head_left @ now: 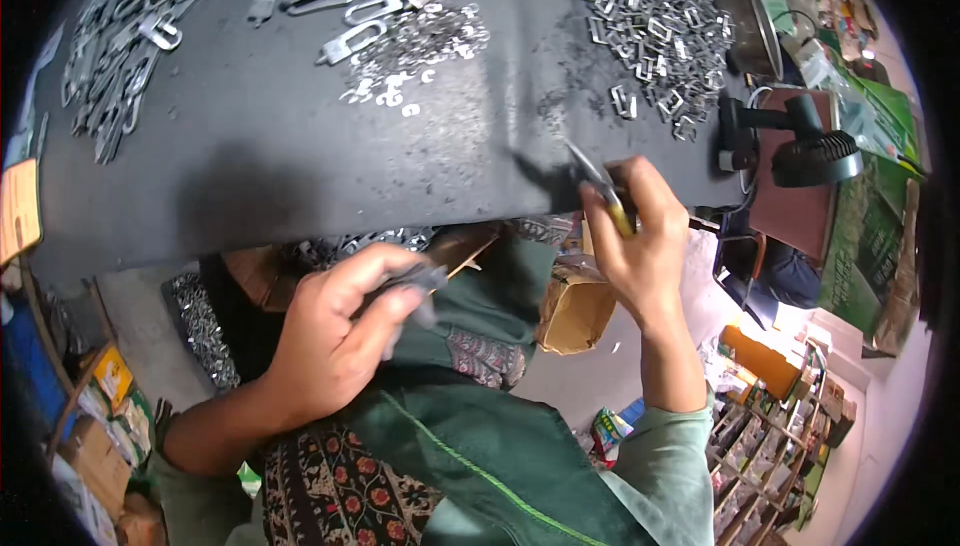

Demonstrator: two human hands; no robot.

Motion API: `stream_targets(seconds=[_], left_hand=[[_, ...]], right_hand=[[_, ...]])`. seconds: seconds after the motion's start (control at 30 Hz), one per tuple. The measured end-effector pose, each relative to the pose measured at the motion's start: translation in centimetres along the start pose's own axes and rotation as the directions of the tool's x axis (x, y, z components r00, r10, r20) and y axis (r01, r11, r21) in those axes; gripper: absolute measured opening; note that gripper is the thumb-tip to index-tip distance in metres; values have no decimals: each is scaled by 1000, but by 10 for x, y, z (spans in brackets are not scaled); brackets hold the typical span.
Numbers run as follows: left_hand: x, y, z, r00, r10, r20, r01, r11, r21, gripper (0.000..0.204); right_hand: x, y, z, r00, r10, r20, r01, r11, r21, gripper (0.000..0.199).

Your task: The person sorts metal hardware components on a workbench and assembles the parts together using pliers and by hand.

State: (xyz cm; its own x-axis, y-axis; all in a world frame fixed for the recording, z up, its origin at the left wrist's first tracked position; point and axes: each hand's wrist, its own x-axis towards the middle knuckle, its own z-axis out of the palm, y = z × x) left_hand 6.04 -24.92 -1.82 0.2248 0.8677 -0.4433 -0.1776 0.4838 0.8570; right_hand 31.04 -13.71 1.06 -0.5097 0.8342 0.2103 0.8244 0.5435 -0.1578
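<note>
My right hand (645,236) is closed around pointed pliers (606,189) with a yellow grip, the tip slanting up and left over the table's near edge. Lower down, in front of the table edge, my left hand (340,331) pinches a dark grey piece (408,284); motion blurs it, so its kind is unclear. Beyond the hands lie small shiny metal clips (410,51) in a loose heap. Long slotted metal links (350,41) are piled behind and to the left of them. Small rectangular metal loops (650,26) cover the table's far right.
The dark table (300,161) bears a small black fan (815,156) at its right edge. Under it stand a tray of metal parts (200,331) and an open cardboard box (577,314). Green cloth covers my lap. Crowded shelves (770,456) fill the lower right.
</note>
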Motion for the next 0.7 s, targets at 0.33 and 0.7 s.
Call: stream_targets(seconds=[0.33,0.7], left_hand=[[1,8,-4,993,117,-17,-119,984,-130,20],[1,1,-9,990,120,71,-103,973,-207,18]], right_hand=[[11,-67,-1,934,-89,347,-241,560,793,11],[12,-72,-3,924,-173,342,-188,573,798,9]])
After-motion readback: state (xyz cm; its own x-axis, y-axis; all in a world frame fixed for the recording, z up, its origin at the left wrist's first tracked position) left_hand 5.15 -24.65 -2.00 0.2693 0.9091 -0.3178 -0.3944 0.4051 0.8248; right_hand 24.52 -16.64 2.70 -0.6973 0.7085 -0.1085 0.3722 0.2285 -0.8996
